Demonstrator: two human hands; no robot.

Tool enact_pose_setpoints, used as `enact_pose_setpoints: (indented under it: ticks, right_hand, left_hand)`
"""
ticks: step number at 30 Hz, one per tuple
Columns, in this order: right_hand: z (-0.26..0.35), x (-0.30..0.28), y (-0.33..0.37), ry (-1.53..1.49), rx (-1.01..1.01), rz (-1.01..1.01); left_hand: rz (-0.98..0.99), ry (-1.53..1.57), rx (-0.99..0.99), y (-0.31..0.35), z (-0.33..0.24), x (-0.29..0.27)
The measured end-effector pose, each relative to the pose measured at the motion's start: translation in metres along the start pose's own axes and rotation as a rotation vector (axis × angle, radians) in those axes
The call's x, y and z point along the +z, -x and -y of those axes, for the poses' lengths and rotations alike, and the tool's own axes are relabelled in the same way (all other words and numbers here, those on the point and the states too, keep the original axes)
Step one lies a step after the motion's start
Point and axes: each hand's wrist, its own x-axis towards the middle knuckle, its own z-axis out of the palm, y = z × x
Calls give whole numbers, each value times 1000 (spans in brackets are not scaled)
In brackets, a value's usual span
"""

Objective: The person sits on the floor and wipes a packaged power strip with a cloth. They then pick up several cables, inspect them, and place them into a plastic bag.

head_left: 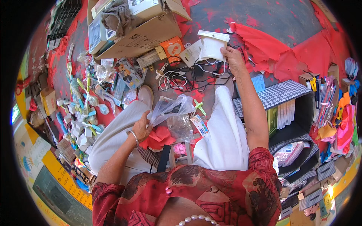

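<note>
My right hand (234,60) reaches forward with its fingers closed on the edge of a white container (212,47) that has a wide rim. Just below that container lies a tangle of black and white cables (181,77) on the floor. Between my knees, my left hand (141,127) grips the edge of a clear plastic bag (175,106), which spreads to the right. A green cross-shaped plastic piece (200,107) and a card with coloured dots (200,126) are beside the bag. Crumpled red material (158,138) lies close under my left hand.
A large cardboard box (145,37) full of goods stands ahead, with an orange box (173,49) by its corner. Packaged small goods (90,100) are strewn on the left. At the right stands a patterned bin (279,94) holding booklets. Torn red sheeting (260,49) covers parts of the floor.
</note>
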Motion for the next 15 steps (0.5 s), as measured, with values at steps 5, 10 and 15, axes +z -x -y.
enact_pose_setpoints:
  ticks: [5, 10, 15]
  right_hand:
    - [24, 8, -6, 318, -316, -284]
    - [46, 34, -40, 1020, -778, -553]
    - [21, 70, -38, 1202, -779, -251]
  left_hand:
    - [52, 60, -65, 3, 1, 1]
    - [-6, 27, 50, 3, 2, 2]
    - [-5, -14, -31, 3, -6, 0]
